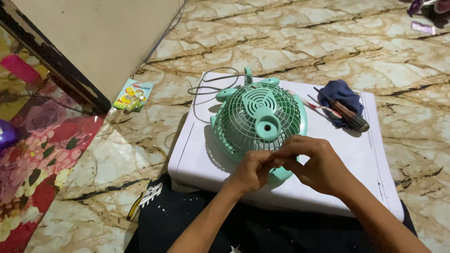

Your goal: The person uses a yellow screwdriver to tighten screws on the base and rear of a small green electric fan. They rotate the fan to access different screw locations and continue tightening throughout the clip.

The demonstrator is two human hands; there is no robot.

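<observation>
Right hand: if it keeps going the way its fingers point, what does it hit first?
The right hand points left, fingertips meeting the left hand over the near rim of the green fan grille. It would likely meet the left hand's fingers first; depth is unclear.

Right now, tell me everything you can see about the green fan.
The green fan is small and round, seemingly plastic, lying flat with its grille facing up. The grille has fine radial ribs, a solid centre piece with slots and a round hole. Rounded tabs stick out at its far rim, and a thin grey cord loops away behind it. It rests on a white board. The left hand and right hand meet at its near edge.
</observation>
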